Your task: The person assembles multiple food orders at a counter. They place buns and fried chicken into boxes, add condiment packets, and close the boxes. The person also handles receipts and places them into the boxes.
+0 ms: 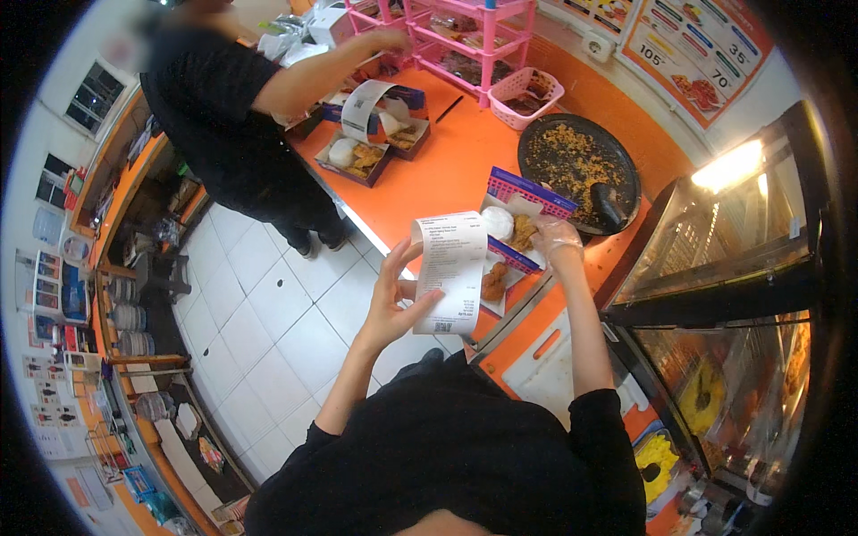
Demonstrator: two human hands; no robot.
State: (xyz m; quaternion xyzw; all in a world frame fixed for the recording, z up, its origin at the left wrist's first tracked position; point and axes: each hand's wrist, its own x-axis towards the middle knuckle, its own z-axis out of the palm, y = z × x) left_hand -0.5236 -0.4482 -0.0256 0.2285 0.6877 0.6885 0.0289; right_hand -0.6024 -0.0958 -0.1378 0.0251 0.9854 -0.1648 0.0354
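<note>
My left hand grips a long white printed receipt, thumb across its front. In a clear plastic glove, my right hand is at the right side of a purple-and-pink meal box. A white mound of rice and a piece of fried chicken sit in that box. The right fingers are bent beside the chicken; what they grip, if anything, is hidden. Just nearer, a second box holds more fried chicken, and the receipt partly covers it.
A round black pan with crumbs lies beyond my right hand. Further left stand filled meal boxes, where a co-worker in black reaches over the orange counter. A pink basket, pink rack and lit glass cabinet border it.
</note>
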